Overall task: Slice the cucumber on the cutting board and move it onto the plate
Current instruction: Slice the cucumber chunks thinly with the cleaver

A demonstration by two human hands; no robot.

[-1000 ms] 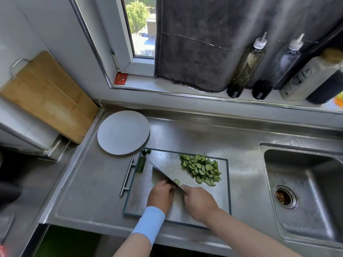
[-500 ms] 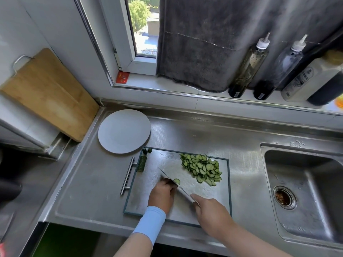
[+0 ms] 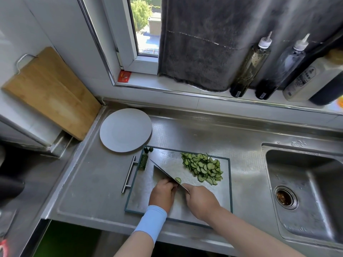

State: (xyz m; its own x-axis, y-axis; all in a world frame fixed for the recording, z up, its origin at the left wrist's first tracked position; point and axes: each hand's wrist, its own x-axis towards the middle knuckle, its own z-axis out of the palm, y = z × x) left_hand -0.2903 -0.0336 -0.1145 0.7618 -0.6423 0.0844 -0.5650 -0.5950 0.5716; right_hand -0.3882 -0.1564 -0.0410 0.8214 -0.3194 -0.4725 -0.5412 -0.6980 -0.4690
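Observation:
A pile of thin cucumber slices (image 3: pixel 203 168) lies on the right part of the steel cutting board (image 3: pixel 222 197). My right hand (image 3: pixel 201 201) grips the handle of a cleaver (image 3: pixel 162 172), whose blade runs up and left across the board. My left hand (image 3: pixel 162 191) sits with curled fingers against the blade's left side, over the remaining cucumber piece, which is mostly hidden. One fresh slice (image 3: pixel 178 180) lies just right of the blade. Cucumber end pieces (image 3: pixel 148 149) and a strip of peel (image 3: pixel 143 161) rest at the board's top left. The round grey plate (image 3: pixel 125 129) stands bare beyond the board.
A sink (image 3: pixel 304 188) opens to the right. A wooden board (image 3: pixel 50 91) leans against the left wall. Several bottles (image 3: pixel 250 65) stand on the windowsill beside a hanging grey towel (image 3: pixel 204 43). The board's handle (image 3: pixel 129 174) sticks out on its left side.
The cleaver drew back toward me and lifted half a second ago, then came forward and down again beside my left hand. The slice pile has not moved.

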